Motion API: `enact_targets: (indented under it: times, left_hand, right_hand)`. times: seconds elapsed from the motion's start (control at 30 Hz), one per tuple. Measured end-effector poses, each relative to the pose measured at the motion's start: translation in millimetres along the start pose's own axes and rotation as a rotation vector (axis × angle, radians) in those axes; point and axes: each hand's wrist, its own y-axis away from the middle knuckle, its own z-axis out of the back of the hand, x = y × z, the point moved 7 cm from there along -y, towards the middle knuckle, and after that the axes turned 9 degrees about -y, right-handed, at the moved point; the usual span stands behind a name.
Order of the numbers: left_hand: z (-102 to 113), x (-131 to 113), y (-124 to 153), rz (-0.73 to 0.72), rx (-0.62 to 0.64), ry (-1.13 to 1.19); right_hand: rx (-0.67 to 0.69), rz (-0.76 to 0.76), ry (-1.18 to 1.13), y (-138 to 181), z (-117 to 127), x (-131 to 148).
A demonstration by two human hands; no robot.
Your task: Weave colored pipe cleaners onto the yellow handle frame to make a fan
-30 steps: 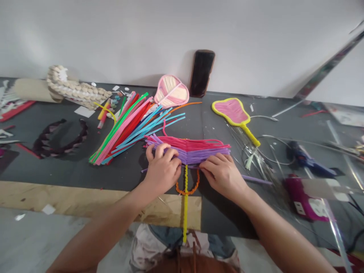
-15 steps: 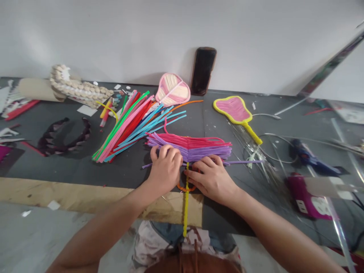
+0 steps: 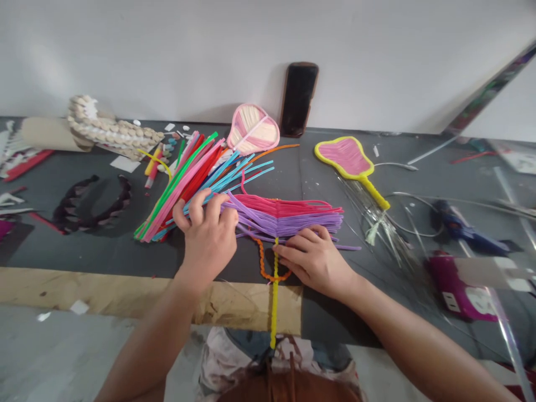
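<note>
Red and purple pipe cleaners (image 3: pixel 305 223) lie side by side in a band, folded in a shallow V around a yellow pipe-cleaner stem (image 3: pixel 274 312). My left hand (image 3: pixel 209 240) is closed over the left ends of the purple ones, its fingers curled. What the fingertips pinch is partly hidden. My right hand (image 3: pixel 314 259) rests right of the stem, thumb and forefinger closed at it just under the band. A loose purple pipe cleaner end (image 3: pixel 349 247) sticks out beyond that hand. An orange twisted loop (image 3: pixel 263 262) hangs beneath, crossing the stem.
Left of the band lies a bundle of coloured pipe cleaners (image 3: pixel 180 184). Behind stand a pink-and-cream fan shape (image 3: pixel 253 131) and a phone (image 3: pixel 299 100). On the right are a yellow-rimmed pink paddle (image 3: pixel 345 156), clear strips, a blue glue gun (image 3: pixel 469 229) and a magenta device (image 3: pixel 456 285).
My left hand has moved left, from near the stem to the band's left end. The loose purple end on the right now reaches less far out. My right hand has barely moved.
</note>
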Motion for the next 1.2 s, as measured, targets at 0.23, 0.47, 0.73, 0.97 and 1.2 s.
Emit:
enact_targets:
  times: [0.23,0.47,0.73,0.97,1.2]
  left_hand:
    - [-2,-44,7,-0.235,0.033,0.127]
    - [-23,-52,10,-0.279,0.161,0.217]
    - [-24,-51,11,-0.265,0.159,0.244]
    - [-24,-49,9,-0.243,0.168,0.255]
    - [5,16,-4,0.055,-0.051,0.227]
  right_hand:
    - [-0.051,-0.150,0.131,-3,8,-18]
    - [0.024,-0.197,0.253,-12,0,-18]
    - [0.062,-0.170,0.333,-23,-6,-13]
    - [0.071,-0.176,0.298,-21,-10,-17]
    - [0.064,-0.190,0.288,-20,-11,-18]
